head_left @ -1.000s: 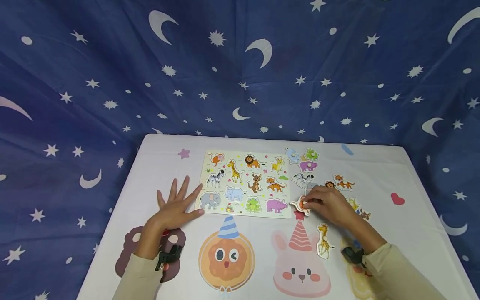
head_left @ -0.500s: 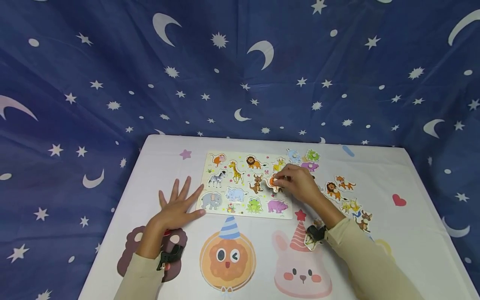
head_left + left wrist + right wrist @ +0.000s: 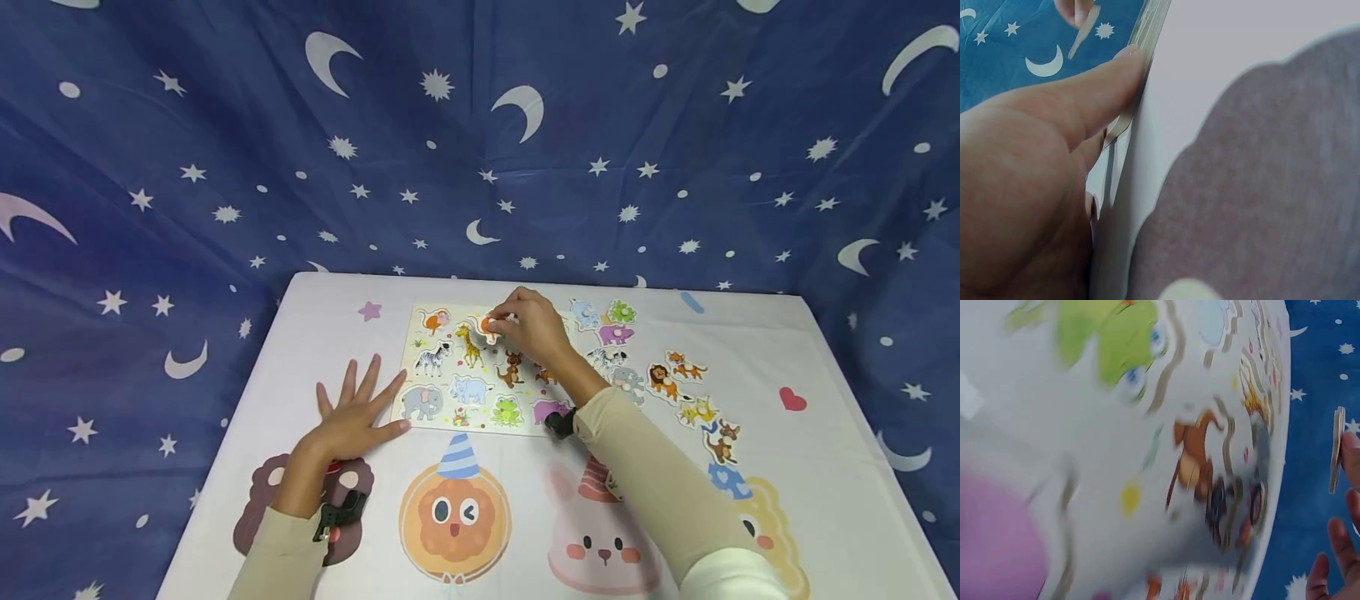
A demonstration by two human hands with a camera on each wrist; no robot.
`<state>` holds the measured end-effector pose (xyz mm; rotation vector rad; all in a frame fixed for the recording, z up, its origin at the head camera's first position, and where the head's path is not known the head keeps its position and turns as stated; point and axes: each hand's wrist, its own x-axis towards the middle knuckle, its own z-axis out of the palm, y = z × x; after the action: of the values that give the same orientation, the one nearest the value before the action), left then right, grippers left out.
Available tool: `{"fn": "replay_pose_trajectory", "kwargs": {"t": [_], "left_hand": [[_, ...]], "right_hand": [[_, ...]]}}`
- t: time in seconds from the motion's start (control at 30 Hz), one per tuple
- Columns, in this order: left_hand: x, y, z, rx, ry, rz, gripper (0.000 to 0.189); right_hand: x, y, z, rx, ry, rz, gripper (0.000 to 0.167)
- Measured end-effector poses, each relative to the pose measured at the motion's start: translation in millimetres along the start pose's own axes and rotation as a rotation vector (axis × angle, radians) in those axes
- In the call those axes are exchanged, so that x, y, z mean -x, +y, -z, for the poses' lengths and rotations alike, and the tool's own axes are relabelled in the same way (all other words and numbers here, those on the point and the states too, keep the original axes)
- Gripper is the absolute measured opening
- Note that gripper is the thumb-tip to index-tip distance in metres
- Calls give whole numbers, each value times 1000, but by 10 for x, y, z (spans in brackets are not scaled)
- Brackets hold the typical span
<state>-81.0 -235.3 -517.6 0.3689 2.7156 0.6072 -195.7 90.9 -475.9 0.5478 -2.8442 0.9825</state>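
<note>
My right hand [image 3: 534,328] pinches an orange monkey puzzle piece [image 3: 486,327] above the top middle of the animal puzzle board [image 3: 401,400]. Seen edge-on in the right wrist view, the monkey piece [image 3: 1337,453] is clear of the board. My left hand [image 3: 352,427] lies with fingers spread at the board's left side. In the left wrist view its thumb [image 3: 1097,94] touches the board's edge. A printed monkey [image 3: 434,321] marks the top left recess, beside a giraffe print [image 3: 470,345]. The right hand and sleeve cover part of the board's right side.
Loose pieces lie right of the board: a blue rhino [image 3: 584,313], frog [image 3: 622,312], purple hippo [image 3: 616,334], zebra [image 3: 606,358], elephant [image 3: 628,382], lion [image 3: 663,382], tiger [image 3: 686,365] and kangaroo [image 3: 723,442]. Another piece [image 3: 614,485] is mostly under the right sleeve.
My right hand has carried the monkey piece from the table right of the board, leftward and away from me, over the board. My left hand has stayed in place.
</note>
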Motion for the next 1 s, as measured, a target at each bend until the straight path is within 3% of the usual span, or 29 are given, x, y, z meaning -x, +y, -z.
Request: {"fn": "replay_pose_trajectory", "kwargs": {"t": [0.47,0.7,1.0], "left_hand": [[-2,-24,20,-31,-33,15,85],[-11,-34,12,-16,-33,13,85],[-19,-34,3,-19,-22,18,85]], "right_hand": [[-569,-385,-622,-13,-65,-79,20],[-612,-383,-818,-123,-63,-137,17],[-606,-329,-961,-144,-2,-180,15]]}}
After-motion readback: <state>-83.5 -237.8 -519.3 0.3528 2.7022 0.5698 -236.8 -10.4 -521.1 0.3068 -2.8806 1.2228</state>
